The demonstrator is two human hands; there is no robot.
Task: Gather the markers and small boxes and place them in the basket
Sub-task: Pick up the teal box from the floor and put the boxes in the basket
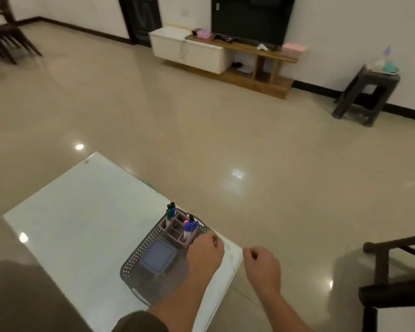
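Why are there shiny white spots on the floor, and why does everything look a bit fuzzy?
Head view: the spots are ceiling lights mirrored in the glossy floor, and one shows on the white table. Head view: the whole picture is soft, likely from head motion, so the markers and both hands, left hand and right hand, look smeared. Head view: the wide lens bends the edges.

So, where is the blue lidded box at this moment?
In the head view the blue box lies inside the grey basket on the white table, just in front of the marker holder and left of the left hand.
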